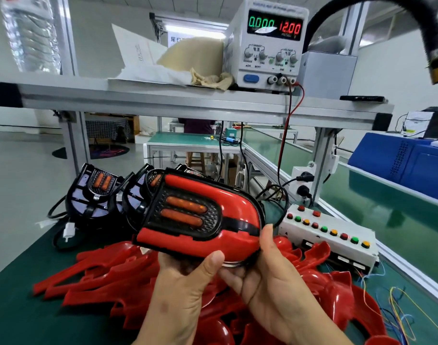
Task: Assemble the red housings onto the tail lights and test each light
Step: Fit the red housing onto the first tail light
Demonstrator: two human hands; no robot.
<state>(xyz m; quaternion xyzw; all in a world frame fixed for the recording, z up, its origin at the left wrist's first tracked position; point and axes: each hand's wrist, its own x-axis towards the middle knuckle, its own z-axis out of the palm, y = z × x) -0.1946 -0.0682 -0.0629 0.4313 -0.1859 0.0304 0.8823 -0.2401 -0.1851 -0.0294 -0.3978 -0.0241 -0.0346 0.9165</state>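
Note:
A tail light [200,215] with a red housing fitted over it is held up above the bench, its two orange lenses facing me and unlit. My left hand [185,290] grips it from below, thumb on the lower red edge. My right hand [270,282] holds its right end, thumb up against the housing's curved side. Beneath them lies a pile of loose red housings [108,277]. Two bare black tail lights [95,192] stand behind on the left, cables trailing.
A white test box [330,232] with red, green and yellow buttons sits at right, coloured wires [397,305] beside it. On the shelf [163,100] above, a power supply [267,43] reads 0.000 and 12.00. A green conveyor [387,207] runs along the right.

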